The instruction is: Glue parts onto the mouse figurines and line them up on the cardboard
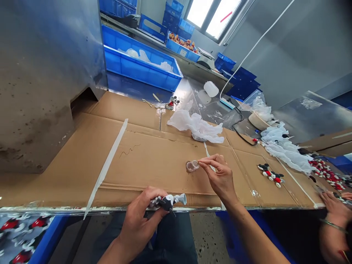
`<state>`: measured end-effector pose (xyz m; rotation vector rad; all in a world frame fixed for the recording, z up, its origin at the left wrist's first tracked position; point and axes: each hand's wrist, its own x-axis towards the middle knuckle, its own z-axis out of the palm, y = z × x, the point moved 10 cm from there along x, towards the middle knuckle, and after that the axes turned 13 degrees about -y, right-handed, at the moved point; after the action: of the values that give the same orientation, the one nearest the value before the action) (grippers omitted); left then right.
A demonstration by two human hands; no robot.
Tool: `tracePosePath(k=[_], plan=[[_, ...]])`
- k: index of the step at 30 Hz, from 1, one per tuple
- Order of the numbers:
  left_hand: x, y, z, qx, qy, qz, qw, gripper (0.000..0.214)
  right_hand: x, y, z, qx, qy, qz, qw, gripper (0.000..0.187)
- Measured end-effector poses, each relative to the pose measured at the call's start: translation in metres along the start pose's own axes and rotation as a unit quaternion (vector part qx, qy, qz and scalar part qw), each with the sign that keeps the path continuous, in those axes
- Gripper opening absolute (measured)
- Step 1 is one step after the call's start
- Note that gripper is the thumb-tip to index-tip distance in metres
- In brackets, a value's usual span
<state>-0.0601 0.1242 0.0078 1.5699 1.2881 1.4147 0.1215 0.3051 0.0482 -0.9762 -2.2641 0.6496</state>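
My left hand [143, 216] is closed round a small black, white and grey mouse figurine [168, 201], held lying sideways over the table's near edge. My right hand [218, 175] reaches forward over the cardboard sheet [137, 161], its thumb and forefinger pinched on a small clear plastic cap [195, 164]. A second clear round piece [189, 167] lies on the cardboard, touching the cap on its left.
Crumpled white plastic bags [198, 126] lie farther back, and a finished figurine [172, 103] stands behind them. Loose red, black and white parts [271, 175] sit to the right. Another person's hand [334, 207] works at the far right. Blue crates [140, 62] line the back; a grey machine [41, 73] stands left.
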Motion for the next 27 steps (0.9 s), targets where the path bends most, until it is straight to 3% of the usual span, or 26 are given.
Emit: tracePosePath(k=[17, 27], plan=[[-0.0011, -0.0013, -0.0001, -0.003, -0.005, -0.007, 1.000, 0.025, 0.0024, -0.0046, 0.0047, -0.016, -0.010, -0.003, 1.000, 0.025], [0.0005, -0.0004, 0.0002, -0.020, -0.008, -0.010, 1.000, 0.026, -0.0012, 0.0031, 0.0024, 0.044, -0.003, 0.026, 0.999, 0.017]])
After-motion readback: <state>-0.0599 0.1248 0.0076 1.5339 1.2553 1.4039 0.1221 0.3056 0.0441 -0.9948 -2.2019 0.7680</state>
